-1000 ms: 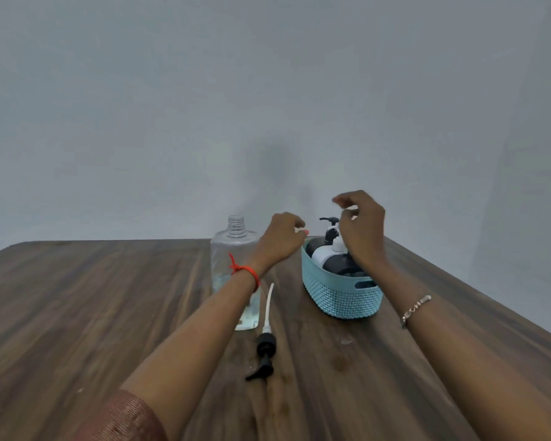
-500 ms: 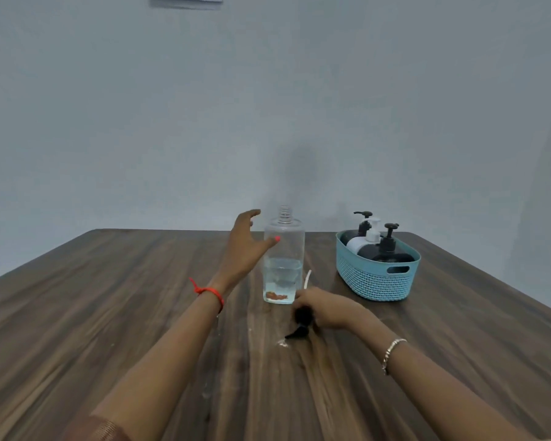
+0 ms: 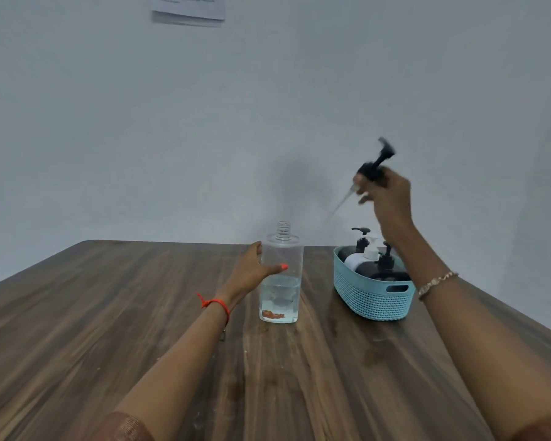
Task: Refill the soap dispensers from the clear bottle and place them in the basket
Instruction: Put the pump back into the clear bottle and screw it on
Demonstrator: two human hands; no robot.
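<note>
The light, rigid pump (image 3: 376, 167) is gripped by its collar in the right hand (image 3: 385, 198) above the basket (image 3: 374, 297), while the smooth, part-filled clear bottle (image 3: 280, 275), at the basket's 9 o'clock, is loosely cupped mid-body by the left hand (image 3: 252, 275)

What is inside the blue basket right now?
The basket holds three pump dispensers: two black, one white. Their lower bodies are hidden behind its wall.

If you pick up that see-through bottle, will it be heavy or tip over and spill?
Probably fairly light: the clear bottle looks less than half full. It is tall and narrow, so a sideways bump could tip it, and the open neck would likely let liquid out. The left hand beside it may help steady it.
</note>
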